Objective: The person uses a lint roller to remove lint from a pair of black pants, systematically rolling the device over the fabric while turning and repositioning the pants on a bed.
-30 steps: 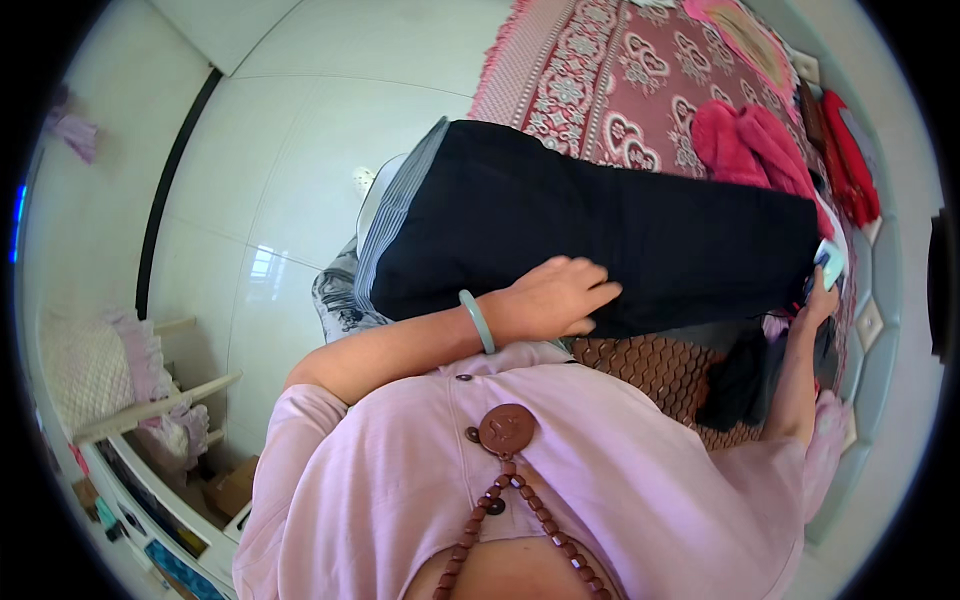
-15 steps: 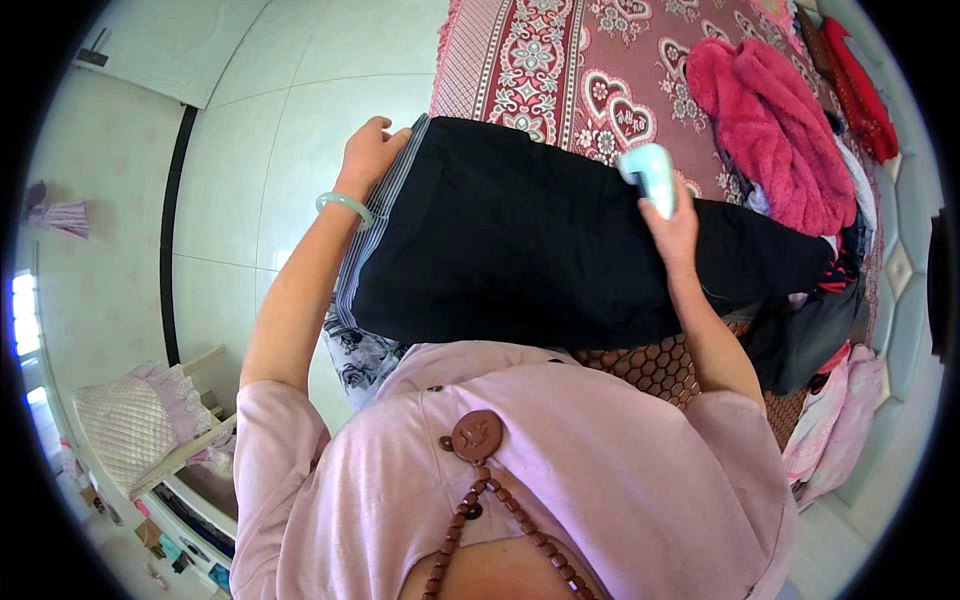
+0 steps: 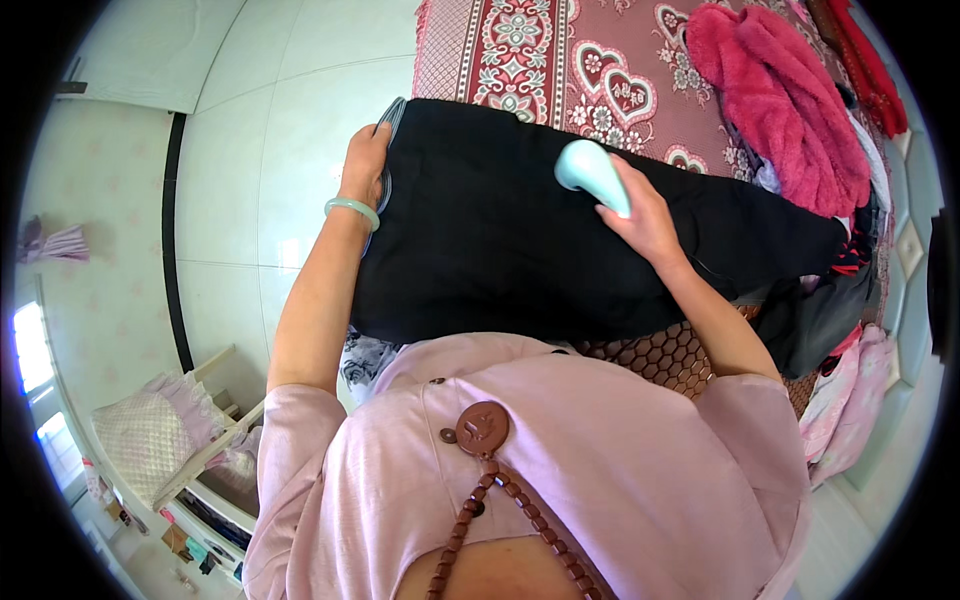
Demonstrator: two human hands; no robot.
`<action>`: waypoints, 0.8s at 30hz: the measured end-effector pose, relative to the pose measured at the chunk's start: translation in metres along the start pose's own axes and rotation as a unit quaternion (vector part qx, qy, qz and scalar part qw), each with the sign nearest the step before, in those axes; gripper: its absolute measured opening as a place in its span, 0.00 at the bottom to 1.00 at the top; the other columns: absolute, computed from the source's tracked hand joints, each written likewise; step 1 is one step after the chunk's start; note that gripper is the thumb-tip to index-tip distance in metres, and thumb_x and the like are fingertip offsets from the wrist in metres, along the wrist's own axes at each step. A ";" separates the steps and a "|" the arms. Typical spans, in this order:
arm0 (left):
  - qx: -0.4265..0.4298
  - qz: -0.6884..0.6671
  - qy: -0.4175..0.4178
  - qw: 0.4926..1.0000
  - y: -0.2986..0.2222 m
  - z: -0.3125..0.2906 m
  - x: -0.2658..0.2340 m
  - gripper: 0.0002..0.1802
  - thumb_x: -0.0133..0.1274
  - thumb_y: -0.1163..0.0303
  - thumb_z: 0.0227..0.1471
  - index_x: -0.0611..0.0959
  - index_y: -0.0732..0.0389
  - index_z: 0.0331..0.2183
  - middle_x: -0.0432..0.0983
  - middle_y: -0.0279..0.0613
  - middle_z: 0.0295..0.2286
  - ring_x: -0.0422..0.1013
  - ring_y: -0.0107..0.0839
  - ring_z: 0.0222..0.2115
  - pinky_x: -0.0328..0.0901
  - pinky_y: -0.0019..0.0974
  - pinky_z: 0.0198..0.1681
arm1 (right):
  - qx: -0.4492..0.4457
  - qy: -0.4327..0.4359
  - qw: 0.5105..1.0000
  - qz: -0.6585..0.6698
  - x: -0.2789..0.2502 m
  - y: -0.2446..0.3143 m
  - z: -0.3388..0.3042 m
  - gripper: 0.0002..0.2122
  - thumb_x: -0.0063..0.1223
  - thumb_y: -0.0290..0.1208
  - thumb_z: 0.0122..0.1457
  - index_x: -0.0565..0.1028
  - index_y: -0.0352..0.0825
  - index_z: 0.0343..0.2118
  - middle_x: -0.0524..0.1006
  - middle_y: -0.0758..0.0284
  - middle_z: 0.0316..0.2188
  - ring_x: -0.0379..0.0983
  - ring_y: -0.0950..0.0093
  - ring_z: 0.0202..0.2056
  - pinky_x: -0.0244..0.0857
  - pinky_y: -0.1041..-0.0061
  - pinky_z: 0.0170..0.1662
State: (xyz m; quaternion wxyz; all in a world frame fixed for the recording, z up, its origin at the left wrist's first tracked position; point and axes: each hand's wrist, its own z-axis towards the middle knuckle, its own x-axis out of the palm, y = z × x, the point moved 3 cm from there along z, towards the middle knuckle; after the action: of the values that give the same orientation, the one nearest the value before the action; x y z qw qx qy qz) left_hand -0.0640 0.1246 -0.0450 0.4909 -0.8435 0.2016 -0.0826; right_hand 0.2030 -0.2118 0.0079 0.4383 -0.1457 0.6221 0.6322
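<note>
Black trousers [image 3: 490, 240] lie flat across the bed in front of me, tapering toward the right. Their striped waistband lining [image 3: 391, 125] shows along the left end. My left hand [image 3: 366, 160], a pale green bangle [image 3: 352, 208] at its wrist, is closed on that waistband edge; some fingers are hidden behind the cloth. My right hand [image 3: 645, 212] grips the handle of a mint-green fabric shaver [image 3: 595, 174]. Its rounded head is over the upper middle of the trousers; whether it touches the cloth I cannot tell.
A patterned maroon bedspread [image 3: 630, 50] covers the bed beyond the trousers. On the right are a pink fluffy blanket [image 3: 780, 110] and dark clothing [image 3: 815, 320]. A brown honeycomb-patterned mat [image 3: 655, 358] shows near me. A quilted-covered chair [image 3: 150, 440] stands at the lower left.
My right hand has carried the fabric shaver left across the trousers and turned its head leftward. My left fingers have closed more around the waistband, and less of the striped lining shows.
</note>
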 end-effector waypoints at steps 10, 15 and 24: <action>0.223 0.267 -0.090 0.933 -0.005 -0.008 -0.024 0.17 0.51 0.61 0.66 0.79 0.67 0.34 0.78 0.53 0.29 0.74 0.49 0.31 0.67 0.46 0.36 | -0.146 0.066 0.987 -0.003 0.083 0.053 0.090 0.37 0.69 0.29 0.50 0.65 0.37 0.64 0.75 0.59 0.51 0.75 0.56 0.50 0.70 0.62 0.53; 0.256 0.369 -0.113 0.886 0.000 -0.016 -0.028 0.19 0.51 0.58 0.65 0.77 0.66 0.33 0.77 0.64 0.32 0.71 0.65 0.36 0.65 0.55 0.39 | -0.126 0.084 0.984 -0.095 0.018 0.007 0.041 0.39 0.69 0.25 0.48 0.65 0.37 0.65 0.75 0.57 0.54 0.73 0.55 0.53 0.68 0.61 0.55; 0.245 0.352 -0.118 0.896 0.002 -0.012 -0.027 0.20 0.51 0.57 0.65 0.77 0.66 0.32 0.78 0.63 0.31 0.72 0.65 0.35 0.66 0.55 0.39 | -0.092 0.035 0.992 -0.076 0.025 0.008 0.050 0.38 0.69 0.23 0.48 0.66 0.36 0.64 0.75 0.56 0.54 0.73 0.54 0.54 0.68 0.61 0.57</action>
State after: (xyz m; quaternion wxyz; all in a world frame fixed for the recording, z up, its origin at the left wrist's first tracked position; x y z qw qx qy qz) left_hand -0.0925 0.1256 -0.0391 0.6990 -0.5744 0.3991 0.1491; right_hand 0.2012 -0.1560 0.0041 0.4479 -0.2547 0.5632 0.6460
